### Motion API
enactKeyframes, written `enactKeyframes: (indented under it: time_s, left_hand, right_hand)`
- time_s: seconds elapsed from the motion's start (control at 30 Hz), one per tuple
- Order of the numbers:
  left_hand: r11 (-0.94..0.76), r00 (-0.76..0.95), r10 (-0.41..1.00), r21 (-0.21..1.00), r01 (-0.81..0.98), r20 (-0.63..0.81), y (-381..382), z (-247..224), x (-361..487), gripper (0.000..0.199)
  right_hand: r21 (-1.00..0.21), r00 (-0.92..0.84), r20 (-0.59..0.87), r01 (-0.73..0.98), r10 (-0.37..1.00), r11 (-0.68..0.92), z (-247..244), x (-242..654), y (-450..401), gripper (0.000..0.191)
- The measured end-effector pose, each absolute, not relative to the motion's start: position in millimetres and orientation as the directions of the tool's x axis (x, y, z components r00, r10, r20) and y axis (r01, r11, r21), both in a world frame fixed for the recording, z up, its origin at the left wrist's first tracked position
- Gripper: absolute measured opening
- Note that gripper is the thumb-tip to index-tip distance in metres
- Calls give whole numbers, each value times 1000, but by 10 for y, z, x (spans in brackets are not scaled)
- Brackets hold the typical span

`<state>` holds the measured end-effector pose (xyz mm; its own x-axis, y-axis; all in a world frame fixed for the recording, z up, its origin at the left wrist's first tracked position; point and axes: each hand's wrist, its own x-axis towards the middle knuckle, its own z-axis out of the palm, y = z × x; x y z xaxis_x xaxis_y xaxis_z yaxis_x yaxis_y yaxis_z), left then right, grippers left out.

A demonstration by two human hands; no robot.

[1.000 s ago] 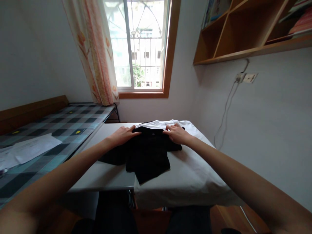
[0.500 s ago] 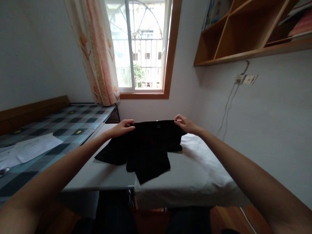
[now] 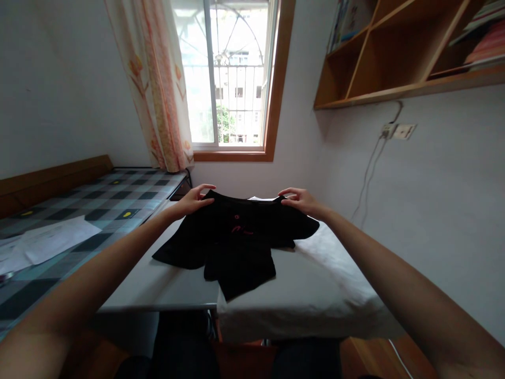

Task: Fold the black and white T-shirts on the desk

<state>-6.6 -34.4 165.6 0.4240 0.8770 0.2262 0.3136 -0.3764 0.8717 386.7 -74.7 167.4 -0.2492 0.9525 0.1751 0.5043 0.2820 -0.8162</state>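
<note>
A black garment (image 3: 240, 247) with small pink marks hangs between my hands, its lower part lying in folds on the white surface. My left hand (image 3: 197, 200) pinches its upper left corner between thumb and fingers. At the upper right corner, my right hand (image 3: 295, 199) grips the cloth the same way. The top edge sags slightly between them. Part of the garment spreads out to the left, and a flap hangs below my right hand.
A white table (image 3: 177, 292) adjoins a white cloth cover (image 3: 323, 295). Left is a checked mattress (image 3: 94, 202) with papers (image 3: 59, 239) on it. Wooden shelves (image 3: 394, 58) hang at the upper right, above a plugged-in socket (image 3: 389, 130). A curtain (image 3: 160, 84) hangs beside the window.
The garment's top edge has gone from nearly straight to sagging, and pink marks now show on its front. Its right part has spread outward, and my left hand is slightly higher.
</note>
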Motion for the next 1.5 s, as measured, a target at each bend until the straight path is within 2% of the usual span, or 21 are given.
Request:
enactKeyframes:
  time_s: [0.07,0.17,0.3,0.37,0.47,0.57,0.67,0.77,0.87,0.97,1.03,1.13,1.2,1.27,1.33,1.4,1.43,1.5]
  left_hand:
    - [-375,418,883,856,356,213,-325,1643,-105,57]
    - [-402,422,883,792,459,203,-286,1605,-170,45]
    - [-510,426,849,699,501,313,-225,1564,-248,41]
    - [-543,414,835,661,518,361,-201,1561,-263,39]
    - [-529,341,849,634,565,404,-180,1577,-240,37]
    - [-483,187,867,684,546,462,-157,1615,-171,38]
    - [-448,62,878,769,457,474,-127,1675,-126,43]
    - [-345,86,938,869,354,337,-149,1741,-174,49]
    - [-173,281,957,912,371,68,-260,1790,-287,52]
    - [-88,461,874,886,456,-151,-381,1795,-393,41]
    - [-106,559,793,850,515,-240,-404,1762,-451,34]
    - [-255,623,735,742,620,-268,-332,1662,-535,26]
    - [-345,579,793,641,685,-192,-265,1580,-578,29]
    - [-335,469,877,566,753,-104,-237,1512,-588,27]
    - [-243,340,937,562,791,-74,-266,1472,-550,22]
    - [-128,232,969,634,762,-83,-331,1460,-471,24]
    - [-85,195,977,695,714,-81,-366,1462,-423,26]
    - [-43,150,987,816,577,-54,-421,1468,-334,30]
  right_hand:
    - [-816,-333,86,518,939,259,1696,3913,-765,54]
    - [-713,-404,-4,643,915,281,1687,4006,-747,43]
    - [-542,-345,-11,791,938,285,1600,4152,-680,30]
    - [-494,-270,62,828,961,264,1551,4211,-649,33]
    - [-501,-152,249,825,957,261,1525,4240,-612,38]
    - [-521,-68,427,797,902,307,1600,4202,-580,42]
    - [-524,-56,493,777,868,349,1763,4184,-570,47]
    - [-562,-85,366,774,927,293,1940,4260,-623,55]
    - [-592,-132,167,779,977,206,2050,4378,-743,56]
    - [-598,-201,50,779,978,191,2057,4462,-852,51]
    - [-567,-248,-33,803,968,186,2012,4504,-878,45]
    - [-399,-217,-120,904,969,153,1901,4572,-857,31]
    - [-219,-136,-127,970,983,106,1818,4603,-839,19]
    - [-31,-46,-49,999,998,45,1737,4604,-841,15]
    - [88,48,82,995,996,-55,1665,4568,-861,23]
    - [68,170,174,981,970,-184,1603,4504,-881,28]
    - [-5,237,172,971,956,-239,1575,4466,-886,30]
    - [-259,353,78,910,932,-324,1522,4393,-886,33]
